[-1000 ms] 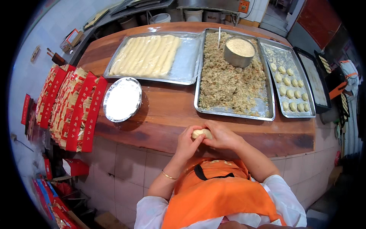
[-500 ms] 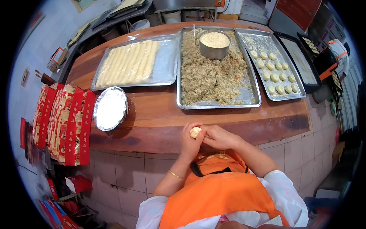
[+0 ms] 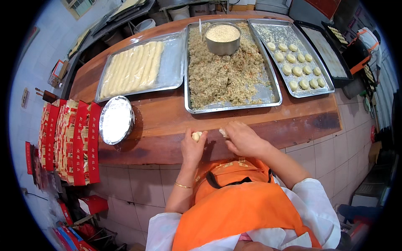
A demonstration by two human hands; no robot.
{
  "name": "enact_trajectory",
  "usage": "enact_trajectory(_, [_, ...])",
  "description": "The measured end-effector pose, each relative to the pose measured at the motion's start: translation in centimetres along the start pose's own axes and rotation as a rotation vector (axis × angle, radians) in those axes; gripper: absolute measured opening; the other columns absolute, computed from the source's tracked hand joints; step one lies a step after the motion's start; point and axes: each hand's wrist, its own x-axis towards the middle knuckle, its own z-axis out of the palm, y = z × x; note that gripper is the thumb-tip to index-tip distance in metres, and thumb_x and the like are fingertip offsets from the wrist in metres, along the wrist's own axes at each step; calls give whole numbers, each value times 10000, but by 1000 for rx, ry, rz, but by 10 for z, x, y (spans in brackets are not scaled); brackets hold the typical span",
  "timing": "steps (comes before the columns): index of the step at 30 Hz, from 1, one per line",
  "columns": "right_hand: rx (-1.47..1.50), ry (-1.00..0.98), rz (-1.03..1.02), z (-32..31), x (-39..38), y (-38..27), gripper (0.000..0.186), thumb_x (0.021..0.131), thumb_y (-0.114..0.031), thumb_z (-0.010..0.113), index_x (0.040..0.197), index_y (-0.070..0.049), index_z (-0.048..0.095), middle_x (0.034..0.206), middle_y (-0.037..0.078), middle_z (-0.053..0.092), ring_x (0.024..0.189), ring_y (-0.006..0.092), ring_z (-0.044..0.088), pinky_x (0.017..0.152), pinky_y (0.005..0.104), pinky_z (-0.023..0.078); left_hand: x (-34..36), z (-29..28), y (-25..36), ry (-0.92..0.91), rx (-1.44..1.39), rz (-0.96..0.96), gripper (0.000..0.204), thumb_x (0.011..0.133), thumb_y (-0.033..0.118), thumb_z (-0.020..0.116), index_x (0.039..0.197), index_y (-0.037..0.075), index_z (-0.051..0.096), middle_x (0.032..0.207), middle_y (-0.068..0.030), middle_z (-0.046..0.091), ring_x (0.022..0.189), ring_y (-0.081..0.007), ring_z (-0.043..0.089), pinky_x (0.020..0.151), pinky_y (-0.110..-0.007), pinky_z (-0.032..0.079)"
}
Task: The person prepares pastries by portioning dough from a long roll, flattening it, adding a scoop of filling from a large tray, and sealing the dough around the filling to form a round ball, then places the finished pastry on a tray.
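Wooden bench (image 3: 167,115) over tiled walls carries three metal trays: one of pale dough logs (image 3: 132,69), one of chopped filling (image 3: 222,77) with a metal bowl (image 3: 222,38) standing in it, one of thirteen shaped pieces (image 3: 295,62). A round flour dish (image 3: 116,119) sits left. At the near edge, the left hand (image 3: 192,146) pinches a small dough piece (image 3: 196,135); the right hand (image 3: 243,138), close beside, grips another dough bit (image 3: 223,132).

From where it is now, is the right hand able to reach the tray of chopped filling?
Probably yes. The right hand, holding a small bit of dough, sits at the wooden counter's front edge, and the filling tray lies straight ahead with only bare wood between them. Nothing blocks the way.
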Motion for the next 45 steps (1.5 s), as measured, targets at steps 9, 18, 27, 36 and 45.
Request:
enact_trajectory(9, [-117, 234, 151, 10, -48, 34, 386, 790, -39, 651, 1175, -24, 635, 1045, 157, 588, 1029, 357, 566, 902, 447, 469, -21, 21, 19, -37, 40, 457, 211, 887, 112, 686, 1064, 1, 660, 1020, -178, 613, 943, -344, 613, 803, -408, 502])
enact_trajectory(18, [11, 247, 198, 27, -85, 48, 305, 777, -47, 738, 1071, -55, 657, 1032, 126, 578, 969, 327, 578, 835, 417, 504, -13, 50, 24, -542, -387, 56, 193, 857, 92, 692, 1004, -19, 634, 909, -158, 651, 799, -308, 644, 736, -379, 519])
enact_trajectory(27, [242, 291, 298, 37, -85, 54, 213, 781, -79, 759, 952, -77, 633, 935, 125, 594, 833, 350, 611, 724, 440, 522, -17, 26, 24, -369, -33, 295, 162, 835, 56, 713, 974, -9, 658, 852, -150, 637, 728, -275, 632, 675, -368, 515])
enact_trajectory(36, [293, 316, -118, 57, -18, 28, 107, 840, -82, 711, 942, -61, 691, 929, 92, 671, 862, 289, 647, 758, 361, 524, -24, 24, 16, -313, 32, 330, 178, 881, 11, 639, 1055, -8, 671, 929, -164, 645, 823, -286, 657, 718, -356, 527])
enact_trajectory(45, [401, 873, 91, -15, -39, 34, 162, 840, 34, 625, 965, -40, 696, 972, 107, 706, 917, 282, 654, 814, 366, 509, 15, 89, 61, -353, 284, 896, 607, 888, 193, 669, 1450, 102, 459, 1510, -176, 410, 1398, -332, 404, 1145, -481, 319])
